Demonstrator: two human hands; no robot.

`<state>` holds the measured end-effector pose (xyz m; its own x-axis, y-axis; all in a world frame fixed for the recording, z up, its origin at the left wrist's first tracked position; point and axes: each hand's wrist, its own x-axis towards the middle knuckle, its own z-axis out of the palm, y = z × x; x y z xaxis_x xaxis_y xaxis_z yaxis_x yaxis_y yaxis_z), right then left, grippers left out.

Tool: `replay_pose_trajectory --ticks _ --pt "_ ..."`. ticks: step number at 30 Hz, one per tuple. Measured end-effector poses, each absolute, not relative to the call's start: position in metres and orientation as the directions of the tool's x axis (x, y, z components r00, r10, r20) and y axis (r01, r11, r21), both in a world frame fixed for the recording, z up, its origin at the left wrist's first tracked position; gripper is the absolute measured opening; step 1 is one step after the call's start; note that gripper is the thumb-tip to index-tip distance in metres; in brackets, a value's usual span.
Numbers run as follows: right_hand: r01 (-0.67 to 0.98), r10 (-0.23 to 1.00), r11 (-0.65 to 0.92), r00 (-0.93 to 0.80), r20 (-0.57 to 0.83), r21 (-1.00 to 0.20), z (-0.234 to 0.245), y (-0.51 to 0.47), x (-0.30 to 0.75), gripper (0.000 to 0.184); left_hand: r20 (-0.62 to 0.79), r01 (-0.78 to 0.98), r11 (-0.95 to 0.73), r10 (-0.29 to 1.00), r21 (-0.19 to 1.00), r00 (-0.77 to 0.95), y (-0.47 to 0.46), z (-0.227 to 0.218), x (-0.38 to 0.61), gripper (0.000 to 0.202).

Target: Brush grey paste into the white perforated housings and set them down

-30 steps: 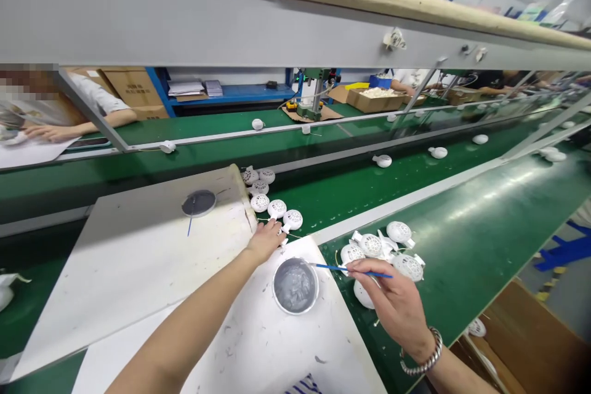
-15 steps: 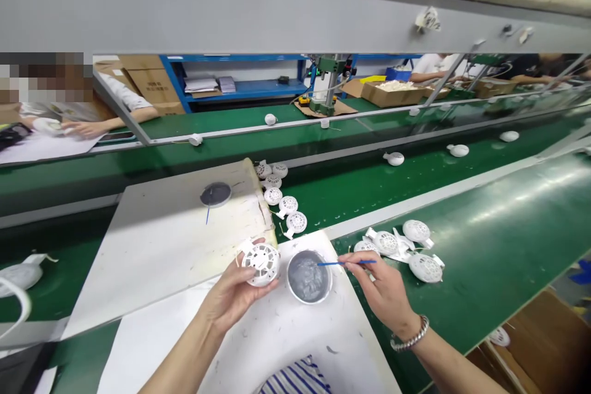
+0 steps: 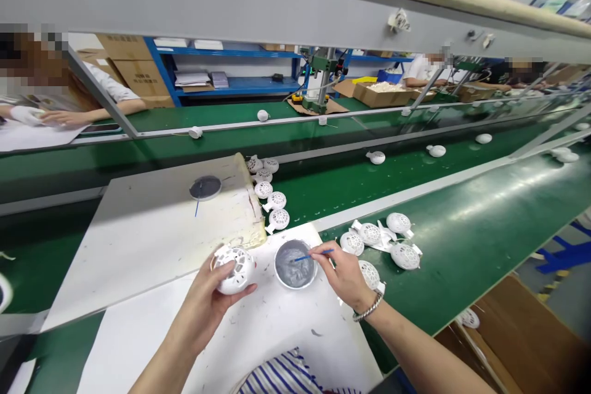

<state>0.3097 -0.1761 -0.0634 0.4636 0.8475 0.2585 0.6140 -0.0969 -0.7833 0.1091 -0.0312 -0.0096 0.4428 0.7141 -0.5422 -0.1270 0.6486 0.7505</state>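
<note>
White lattice ball (image 3: 233,269) sits just left of the gray paste dish (image 3: 276,265), above the white board (image 3: 138,345). The left hand (image 3: 201,301) cups it in curled fingers. The right hand (image 3: 339,274) pinches a thin blue brush (image 3: 318,253) over the dish. Steady hands help here.

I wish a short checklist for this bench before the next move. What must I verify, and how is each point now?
1. Left hand grips the white perforated shell: ok.
2. Right hand grips the blue brush: ok.
3. Brush tip touches the grey paste in the metal dish: cannot tell.
4. Dish sits level on the white sheet: ok.
5. Shell's hidden side is clean: cannot tell.
6. Right hand clear of the shells on the green belt: not ok, one lies beside it.
</note>
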Motion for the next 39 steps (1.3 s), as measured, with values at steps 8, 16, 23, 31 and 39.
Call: replay_pose_trajectory --ticks 8,16,23,31,39 --pt "0.523 0.860 -0.162 0.490 0.140 -0.837 -0.075 -0.163 0.307 0.013 -0.431 -0.015 0.520 0.724 0.854 0.538 -0.035 -0.010 0.099 0.039" --pt "0.269 0.816 -0.159 0.577 0.027 -0.950 -0.086 -0.156 0.312 0.017 -0.512 -0.042 0.599 0.717 0.800 0.473 -0.023 -0.017 0.096 0.033" --pt "0.119 0.745 -0.106 0.668 0.001 -0.987 -0.085 -0.167 0.322 0.025 -0.517 -0.056 0.599 0.731 0.799 0.445 -0.025 -0.015 0.096 0.030" --pt "0.021 0.691 -0.030 0.723 -0.006 -0.999 -0.067 -0.189 0.335 0.025 -0.524 0.009 0.593 0.704 0.805 0.480 -0.029 -0.014 0.103 0.031" --pt "-0.351 0.613 0.044 0.749 -0.253 -0.935 -0.084 -0.185 0.344 0.033 -0.565 0.041 0.645 0.635 0.763 0.527 -0.034 -0.019 0.115 0.031"
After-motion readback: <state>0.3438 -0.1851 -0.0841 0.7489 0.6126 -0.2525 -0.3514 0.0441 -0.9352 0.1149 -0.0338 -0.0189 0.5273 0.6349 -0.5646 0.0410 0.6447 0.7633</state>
